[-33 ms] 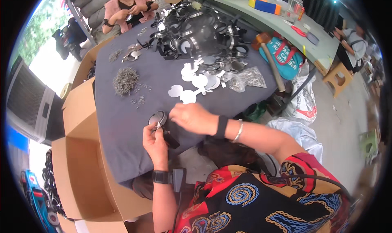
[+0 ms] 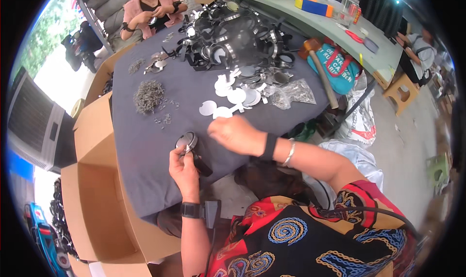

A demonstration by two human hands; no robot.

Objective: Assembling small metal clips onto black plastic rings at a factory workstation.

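My left hand (image 2: 184,166) pinches a round, black-rimmed piece with a grey disc face (image 2: 186,141) near the table's front edge. A black strap (image 2: 203,164) hangs from that piece beside my fingers. To its right, my right hand (image 2: 238,134) is raised over the cloth, apart from the piece, with its fingers curled together. Motion softens its fingertips, and anything between them is hidden. Just beyond this hand lie white round discs with tabs (image 2: 236,96). A heap of small metal clips (image 2: 148,96) lies farther left, with a few loose ones nearby.
A large pile of black strapped round pieces (image 2: 228,34) covers the table's far side. A clear bag of metal bits (image 2: 293,95), a hammer (image 2: 323,75) and a teal bag (image 2: 335,70) are at right. Open cardboard boxes (image 2: 102,204) stand left. Another person (image 2: 153,12) works across the table.
My right hand has moved slightly right and away from the round piece, its fingers still curled. My left hand and the piece have barely moved.
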